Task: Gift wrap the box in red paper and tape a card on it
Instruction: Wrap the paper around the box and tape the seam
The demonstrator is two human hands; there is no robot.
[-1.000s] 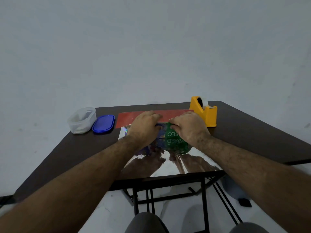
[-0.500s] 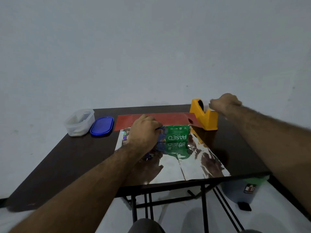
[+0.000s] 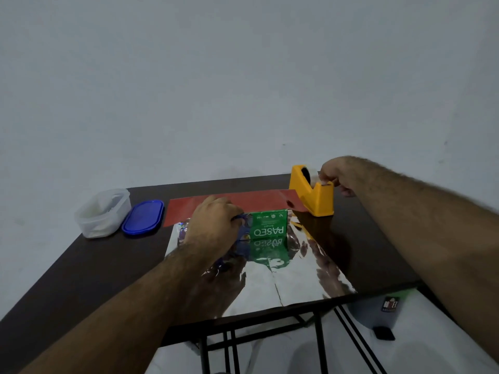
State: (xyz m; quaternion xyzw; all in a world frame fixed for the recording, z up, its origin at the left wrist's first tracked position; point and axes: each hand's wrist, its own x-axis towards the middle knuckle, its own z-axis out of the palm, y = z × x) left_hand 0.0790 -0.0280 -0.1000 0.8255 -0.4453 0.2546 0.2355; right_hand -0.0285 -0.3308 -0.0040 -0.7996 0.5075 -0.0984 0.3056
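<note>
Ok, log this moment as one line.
left hand: holds box on paper | right hand: at tape dispenser | wrap: unfinished
</note>
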